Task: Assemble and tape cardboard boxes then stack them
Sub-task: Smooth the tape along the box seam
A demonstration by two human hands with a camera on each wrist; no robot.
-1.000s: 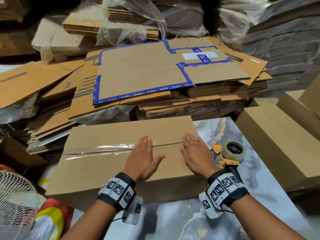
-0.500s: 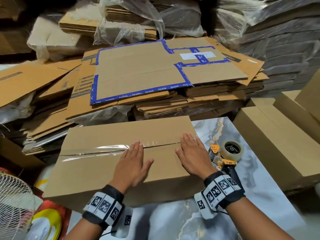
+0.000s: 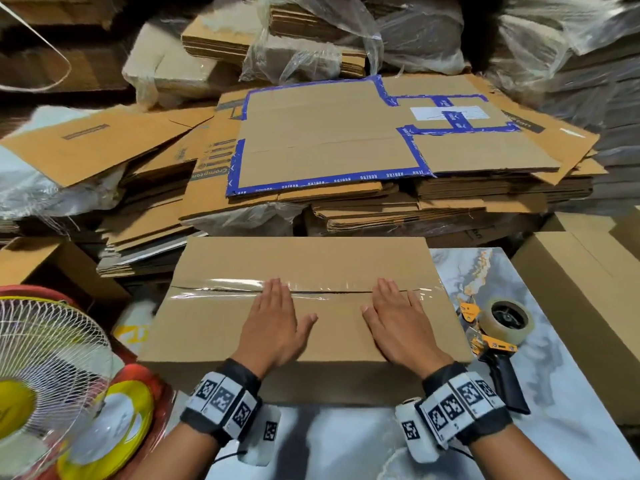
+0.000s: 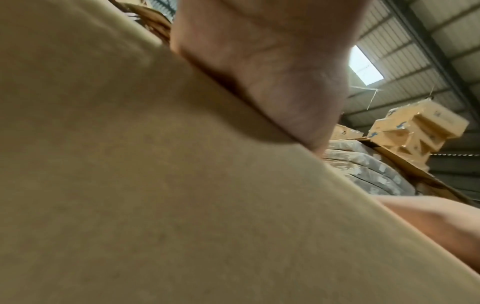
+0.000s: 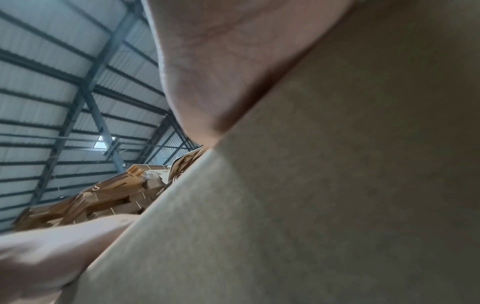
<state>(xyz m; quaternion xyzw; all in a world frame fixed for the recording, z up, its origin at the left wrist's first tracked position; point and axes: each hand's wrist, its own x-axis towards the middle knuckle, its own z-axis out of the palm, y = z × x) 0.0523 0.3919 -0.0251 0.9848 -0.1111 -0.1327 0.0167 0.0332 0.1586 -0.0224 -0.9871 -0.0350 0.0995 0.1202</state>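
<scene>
Both hands lie flat and spread on top of the cardboard box [image 3: 304,271], holding nothing: the left hand [image 3: 273,327] near the middle, the right hand [image 3: 398,323] well apart from it toward the right end, fingertips of both reaching the clear tape [image 3: 235,287] along the centre seam. The box sits on the marbled surface [image 3: 568,375], with a tape dispenser [image 3: 498,334] lying just beside its right end. Stacks of flattened cardboard [image 3: 329,147] rise behind, and a wire-guarded fan [image 3: 41,362] stands at the left
</scene>
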